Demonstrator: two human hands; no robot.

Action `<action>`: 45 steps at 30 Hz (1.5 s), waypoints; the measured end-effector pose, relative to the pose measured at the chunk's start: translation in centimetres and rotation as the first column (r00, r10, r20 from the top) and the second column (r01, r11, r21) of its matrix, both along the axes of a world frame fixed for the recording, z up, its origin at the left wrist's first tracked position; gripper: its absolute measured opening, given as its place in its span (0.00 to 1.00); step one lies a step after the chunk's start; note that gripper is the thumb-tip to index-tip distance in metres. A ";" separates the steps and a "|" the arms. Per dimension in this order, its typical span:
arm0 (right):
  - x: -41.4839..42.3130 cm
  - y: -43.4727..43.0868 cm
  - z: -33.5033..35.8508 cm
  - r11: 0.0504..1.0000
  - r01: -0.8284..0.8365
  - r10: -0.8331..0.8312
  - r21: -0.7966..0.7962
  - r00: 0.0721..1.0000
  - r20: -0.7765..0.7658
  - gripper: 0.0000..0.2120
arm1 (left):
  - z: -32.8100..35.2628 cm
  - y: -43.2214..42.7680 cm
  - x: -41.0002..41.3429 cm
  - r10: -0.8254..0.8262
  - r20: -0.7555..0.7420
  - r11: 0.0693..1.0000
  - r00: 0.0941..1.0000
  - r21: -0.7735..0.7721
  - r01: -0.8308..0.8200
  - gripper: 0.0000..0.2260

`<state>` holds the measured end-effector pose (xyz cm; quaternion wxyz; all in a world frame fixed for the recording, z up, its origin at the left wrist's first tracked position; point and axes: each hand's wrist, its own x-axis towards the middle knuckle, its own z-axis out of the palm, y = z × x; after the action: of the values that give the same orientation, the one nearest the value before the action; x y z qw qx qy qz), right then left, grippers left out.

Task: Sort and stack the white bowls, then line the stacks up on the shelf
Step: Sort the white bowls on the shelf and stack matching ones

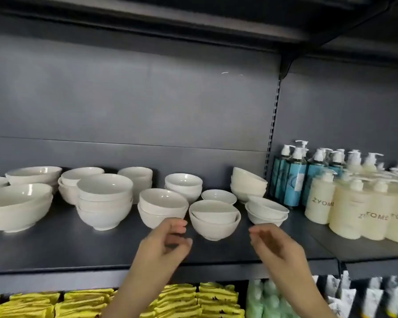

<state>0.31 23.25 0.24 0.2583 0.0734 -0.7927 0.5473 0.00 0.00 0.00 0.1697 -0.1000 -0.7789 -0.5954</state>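
Several stacks of white bowls stand on the dark grey shelf point(78, 249). Large bowls point(16, 207) sit at the left, a taller stack point(105, 200) beside them, and a two-bowl stack point(162, 207) near the middle. At the front centre stands a bowl with a smaller bowl tilted inside it point(214, 221). A small shallow bowl point(218, 196) lies behind it, and tilted stacks point(267, 211) stand at the right. My left hand point(168, 244) hovers just left of the centre bowl, fingers loosely curved, holding nothing. My right hand point(276, 244) hovers to its right, fingers relaxed, also holding nothing.
Pump bottles point(345, 203), blue and cream, fill the neighbouring shelf section at the right. Yellow packets point(78, 304) and green and white packs lie on the shelf below. An upper shelf point(193, 19) overhangs. Bare shelf surface runs along the front edge.
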 end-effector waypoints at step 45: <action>-9.7 5.6 5.0 0.834 -0.548 0.539 -0.061 0.834 -0.117 0.31 | 4.8 10.9 -9.5 -0.270 0.012 0.908 0.963 0.335 0.251 0.47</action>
<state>-9.42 28.83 5.24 0.1326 0.3097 -0.7000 0.6297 -9.46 10.92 4.75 0.0803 -0.1557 -0.6523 -0.7374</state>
